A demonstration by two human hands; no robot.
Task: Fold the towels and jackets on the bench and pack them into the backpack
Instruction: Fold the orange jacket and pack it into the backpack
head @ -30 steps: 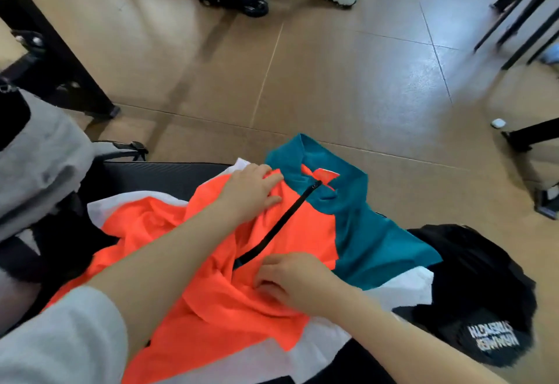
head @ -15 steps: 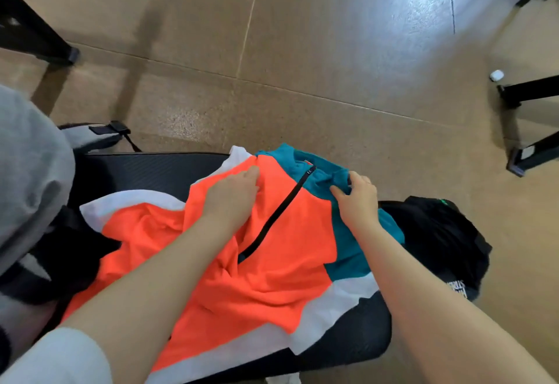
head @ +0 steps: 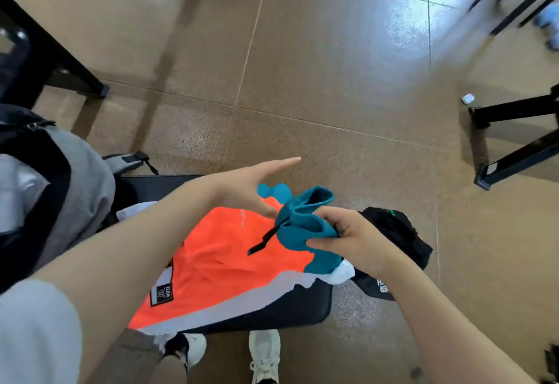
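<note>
A grey backpack (head: 60, 190) sits at the left end of the black bench (head: 290, 308), and an orange, white and teal jacket (head: 223, 265) lies spread across the seat, with a black garment (head: 399, 238) hanging off the right end. The right hand (head: 354, 241) grips the bunched teal collar (head: 302, 220), lifted off the bench. The left hand (head: 251, 184) is held flat above the jacket, fingers straight.

I count two jackets: one orange jacket (head: 230, 262) under my hands, one black jacket (head: 396, 241) just beyond my right hand (head: 354, 241). One grey backpack (head: 69, 184) sits left of my left hand (head: 251, 184).
</note>
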